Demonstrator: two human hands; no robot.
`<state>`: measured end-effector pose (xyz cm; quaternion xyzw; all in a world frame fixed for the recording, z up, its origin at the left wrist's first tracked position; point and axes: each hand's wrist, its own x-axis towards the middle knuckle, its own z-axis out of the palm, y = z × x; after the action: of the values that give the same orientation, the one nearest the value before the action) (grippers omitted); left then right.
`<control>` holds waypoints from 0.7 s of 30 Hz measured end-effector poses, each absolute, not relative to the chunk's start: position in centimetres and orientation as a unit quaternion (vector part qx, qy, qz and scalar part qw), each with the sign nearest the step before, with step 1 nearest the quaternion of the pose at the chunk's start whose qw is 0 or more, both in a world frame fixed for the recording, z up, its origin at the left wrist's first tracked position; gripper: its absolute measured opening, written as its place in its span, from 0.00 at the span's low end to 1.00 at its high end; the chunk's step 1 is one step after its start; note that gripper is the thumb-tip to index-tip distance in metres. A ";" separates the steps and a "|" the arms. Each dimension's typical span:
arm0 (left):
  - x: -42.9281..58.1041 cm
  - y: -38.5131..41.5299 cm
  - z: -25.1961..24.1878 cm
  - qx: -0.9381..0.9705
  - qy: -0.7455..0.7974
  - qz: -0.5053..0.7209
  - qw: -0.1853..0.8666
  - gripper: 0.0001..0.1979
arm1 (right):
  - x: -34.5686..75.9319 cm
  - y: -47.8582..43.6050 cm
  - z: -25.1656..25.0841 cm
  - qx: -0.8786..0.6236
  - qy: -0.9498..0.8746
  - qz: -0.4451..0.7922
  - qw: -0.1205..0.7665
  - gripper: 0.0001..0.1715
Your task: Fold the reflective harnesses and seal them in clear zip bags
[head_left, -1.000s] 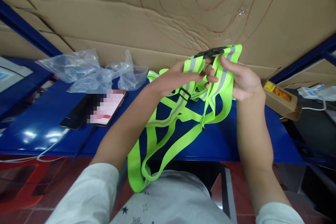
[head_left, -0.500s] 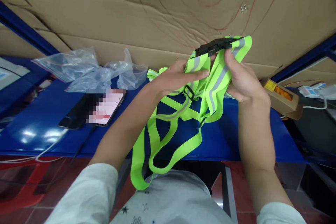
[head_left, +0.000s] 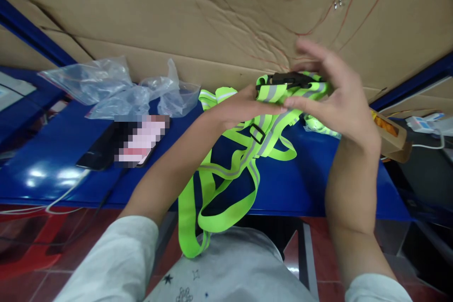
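Observation:
A neon-green reflective strap vest (head_left: 244,160) with grey stripes hangs from my hands over the blue table (head_left: 63,165), its loops trailing down to my lap. My left hand (head_left: 244,108) lies flat against the gathered straps, fingers stretched out under the bundle. My right hand (head_left: 332,99) is over the top of the bundle with fingers spread and partly blurred, its thumb and lower fingers pressing the straps near the black plastic buckle (head_left: 288,79). A small black slider (head_left: 257,133) sits on one strap below my left hand.
Crumpled clear plastic bags (head_left: 120,92) lie at the back left of the table, with a phone (head_left: 123,144) in front of them and a white cable running off the left edge. A small cardboard box (head_left: 389,134) stands at the right. A cardboard sheet (head_left: 219,14) forms the backdrop.
The bundle of straps has been lowered toward the table. My right hand has loosened from a grip on the straps and its fingers have spread upward; the hanging loops have shifted left.

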<state>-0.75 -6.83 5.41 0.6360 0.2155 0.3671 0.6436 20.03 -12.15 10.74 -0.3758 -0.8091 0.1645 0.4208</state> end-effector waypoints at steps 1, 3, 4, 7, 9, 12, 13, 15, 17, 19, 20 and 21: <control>-0.8 -6.8 5.3 0.645 0.230 0.352 0.638 0.19 | 20.1 -12.6 11.0 -0.393 -0.824 0.165 0.373 0.36; -0.8 -6.8 5.2 0.664 0.259 0.317 0.626 0.20 | 19.8 -13.1 11.2 -0.434 -0.828 0.158 0.317 0.28; -0.8 -6.8 5.1 0.670 0.268 0.305 0.622 0.20 | 19.6 -13.2 11.1 -0.451 -0.820 0.154 0.317 0.24; -0.6 -6.8 5.0 0.666 0.244 0.295 0.640 0.22 | 18.8 -12.8 10.6 -0.482 -0.780 0.156 0.368 0.18; -0.4 -6.8 4.8 0.652 0.213 0.286 0.669 0.24 | 18.4 -12.3 10.3 -0.494 -0.753 0.154 0.407 0.25; -0.2 -6.7 4.4 0.634 0.195 0.254 0.704 0.25 | 18.4 -11.8 10.2 -0.508 -0.725 0.141 0.443 0.35; -0.1 -6.6 4.2 0.628 0.192 0.245 0.713 0.25 | 18.5 -11.7 10.3 -0.513 -0.719 0.143 0.445 0.36; -0.1 -6.6 4.1 0.618 0.184 0.231 0.729 0.25 | 18.6 -11.8 10.4 -0.524 -0.710 0.153 0.446 0.35; 0.0 -6.6 4.2 0.605 0.177 0.228 0.742 0.25 | 18.7 -11.8 10.4 -0.531 -0.703 0.150 0.449 0.35; 0.0 -6.7 4.3 0.580 0.171 0.220 0.766 0.25 | 18.7 -11.9 10.4 -0.530 -0.700 0.131 0.459 0.35; 0.0 -6.8 4.2 0.558 0.167 0.214 0.784 0.25 | 18.8 -11.9 10.5 -0.531 -0.699 0.122 0.464 0.36; 0.1 -6.8 4.1 0.531 0.162 0.211 0.805 0.25 | 18.9 -11.8 10.5 -0.531 -0.695 0.112 0.471 0.36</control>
<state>0.15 -6.85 4.06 0.5306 0.1618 0.2111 0.8048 18.92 -11.84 10.52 -0.5309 -0.6955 0.1119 0.4711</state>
